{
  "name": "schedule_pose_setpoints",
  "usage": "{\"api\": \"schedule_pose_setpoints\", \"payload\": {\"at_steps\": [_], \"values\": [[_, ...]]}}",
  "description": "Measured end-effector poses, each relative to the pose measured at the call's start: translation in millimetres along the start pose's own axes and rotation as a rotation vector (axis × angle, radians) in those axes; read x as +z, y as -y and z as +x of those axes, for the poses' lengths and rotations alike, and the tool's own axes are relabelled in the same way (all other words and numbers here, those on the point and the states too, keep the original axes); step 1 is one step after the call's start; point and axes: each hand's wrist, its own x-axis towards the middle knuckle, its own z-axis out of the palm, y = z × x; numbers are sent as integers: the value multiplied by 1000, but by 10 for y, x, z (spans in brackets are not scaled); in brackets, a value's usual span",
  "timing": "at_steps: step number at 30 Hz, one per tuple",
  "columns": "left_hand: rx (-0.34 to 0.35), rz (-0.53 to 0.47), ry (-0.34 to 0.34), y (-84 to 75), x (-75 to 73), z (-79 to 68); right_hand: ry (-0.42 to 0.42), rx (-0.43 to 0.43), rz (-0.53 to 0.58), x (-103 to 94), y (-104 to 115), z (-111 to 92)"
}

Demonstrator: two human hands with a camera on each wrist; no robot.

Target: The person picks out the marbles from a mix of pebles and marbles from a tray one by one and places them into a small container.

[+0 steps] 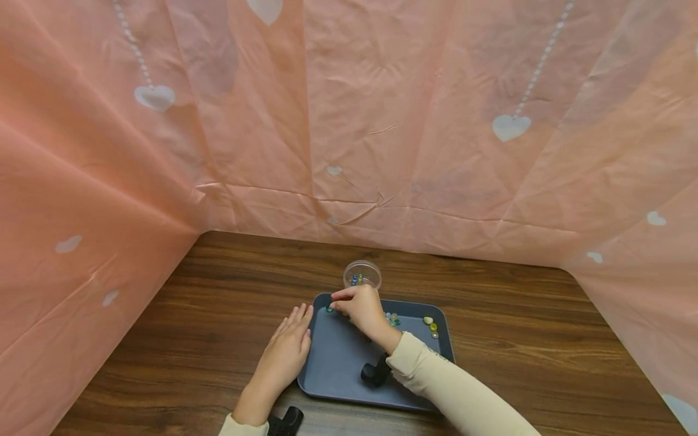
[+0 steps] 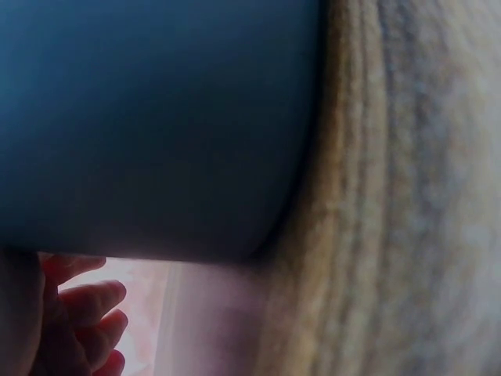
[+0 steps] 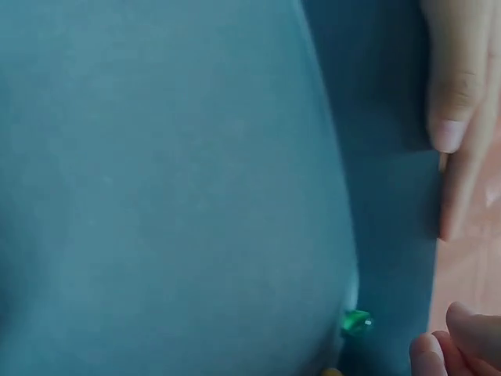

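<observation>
A grey-blue tray (image 1: 338, 363) lies on the wooden table. My left hand (image 1: 286, 348) rests along its left side, fingers straight and fingertips right at the rim. Reaching over the tray's far left corner, my right hand (image 1: 362, 309) has its thumb and index finger extended, a small gap between the tips. Just beside those fingertips is a green glass bead (image 1: 329, 309). The right wrist view shows that faceted green bead (image 3: 357, 323) by the tray wall, apart from the right fingers (image 3: 427, 356). More beads (image 1: 391, 318) lie along the far side, partly hidden by the right hand.
Behind the tray stands a round clear dish (image 1: 362, 263) with several blue and green beads inside. Yellow and pale pieces (image 1: 433, 327) lie near the tray's right wall. Black wrist devices show at both sleeves. A pink curtain (image 1: 382, 151) with hearts surrounds the table.
</observation>
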Motion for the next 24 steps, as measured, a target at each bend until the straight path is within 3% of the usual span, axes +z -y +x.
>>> {"api": "schedule_pose_setpoints", "payload": {"at_steps": [11, 24], "values": [[0, -1, 7, -7, -7, 0, 1, -136, -196, 178, -78, -19], [0, -10, 13, -10, -26, -10, 23, -149, -291, 319, -40, 77]]}}
